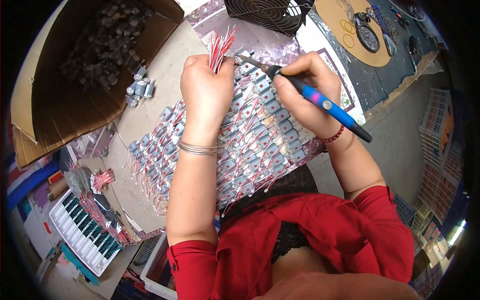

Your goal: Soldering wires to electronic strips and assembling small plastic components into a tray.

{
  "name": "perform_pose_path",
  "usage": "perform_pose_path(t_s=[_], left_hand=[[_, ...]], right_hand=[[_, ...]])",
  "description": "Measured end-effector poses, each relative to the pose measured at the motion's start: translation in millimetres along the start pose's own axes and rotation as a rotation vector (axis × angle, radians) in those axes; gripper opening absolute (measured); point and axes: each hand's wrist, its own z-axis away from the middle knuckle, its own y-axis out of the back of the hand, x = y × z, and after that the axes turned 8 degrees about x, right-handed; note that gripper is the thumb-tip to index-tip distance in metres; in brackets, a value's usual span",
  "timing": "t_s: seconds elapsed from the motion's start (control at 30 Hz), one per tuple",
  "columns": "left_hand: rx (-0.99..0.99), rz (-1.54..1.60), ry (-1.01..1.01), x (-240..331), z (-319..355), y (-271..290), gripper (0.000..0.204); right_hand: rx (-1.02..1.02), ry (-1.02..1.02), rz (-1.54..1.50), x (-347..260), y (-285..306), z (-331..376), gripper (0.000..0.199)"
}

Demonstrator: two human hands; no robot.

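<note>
My left hand [206, 89] grips a bunch of thin red and white wires [221, 46] that fan upward from my fist. In my right hand [305, 90] is a blue-handled soldering iron [320, 101], held like a pen, and its metal tip [246, 60] points left toward the wire bunch. Under both hands lie several rows of small grey motors [260, 132] with red wires attached, spread over the board. The motors directly beneath my left forearm are hidden.
A large open cardboard box [65, 107] holding dark small parts stands at the upper left, a few loose motors [139, 89] beside it. A black fan grille [267, 14] sits at the top. A white tray [82, 232] and more red wire bundles [101, 179] lie at the lower left.
</note>
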Motion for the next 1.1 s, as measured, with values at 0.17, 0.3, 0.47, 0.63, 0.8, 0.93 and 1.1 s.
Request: perform_pose_path(t_s=[0.17,0.3,0.47,0.63,0.8,0.93,1.1], left_hand=[[-0.018,-0.07,-0.024,-1,-2,4,0.025],[-0.03,-0.051,-0.064,3,-2,-5,0.025],[-0.062,0.051,-0.016,-4,-4,-6,0.026],[-0.176,0.432,0.42,11,-5,29,0.031],[-0.257,0.943,0.416,11,4,72,0.027],[-0.204,0.857,0.429,0,24,102,0.025],[-0.08,0.478,0.373,13,19,72,0.027]], right_hand=[[0.052,0.002,-0.064,-4,22,6,0.015],[0.203,-0.146,-0.289,-1,56,14,0.014],[0.61,-0.182,-0.21,7,126,7,0.018],[0.917,-0.01,-0.082,16,179,-14,0.017],[0.916,-0.006,0.065,47,207,-34,0.019],[0.981,0.121,0.052,46,186,-45,0.02],[0.617,0.07,-0.125,-2,135,-4,0.01]])
